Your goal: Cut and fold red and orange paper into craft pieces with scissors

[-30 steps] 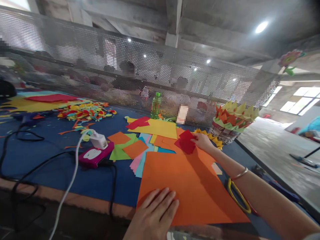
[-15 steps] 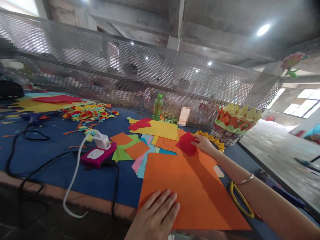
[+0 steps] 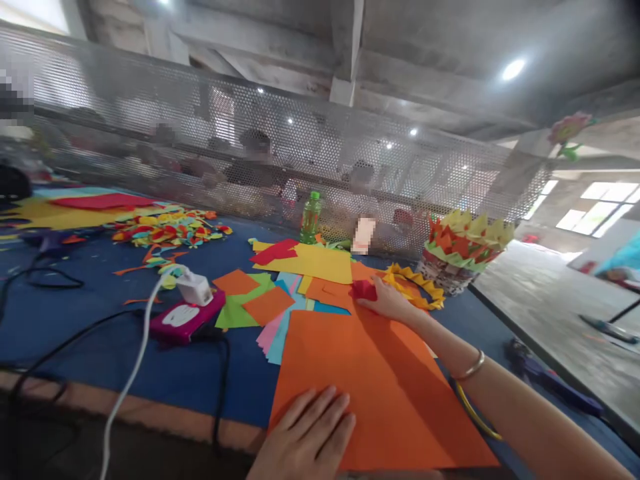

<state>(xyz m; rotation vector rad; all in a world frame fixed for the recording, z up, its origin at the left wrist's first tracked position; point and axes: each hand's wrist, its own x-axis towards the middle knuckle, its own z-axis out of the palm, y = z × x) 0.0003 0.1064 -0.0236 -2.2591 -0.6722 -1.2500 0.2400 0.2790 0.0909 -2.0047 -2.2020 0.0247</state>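
Note:
My left hand [image 3: 307, 437] lies flat, fingers spread, on the near edge of a large orange paper sheet [image 3: 370, 380]. My right hand [image 3: 387, 300] reaches across the far end of that sheet and its fingers are closed on a small red paper piece [image 3: 364, 289]. Around it lie orange, yellow, green, pink and blue paper pieces, with a big yellow sheet [image 3: 313, 261] behind.
A blue table [image 3: 75, 327] carries a pink power strip [image 3: 185, 319] with a white plug and cables, paper scraps at the left, a green bottle [image 3: 311, 217], a basket with paper points [image 3: 463, 250], a yellow paper ring and yellow-handled scissors [image 3: 475, 417]. A perforated metal screen stands behind; people sit beyond it.
The red paper in my right hand has shrunk from a flat square to a small bunched piece. The hand shifted slightly left. My left hand stays on the orange sheet.

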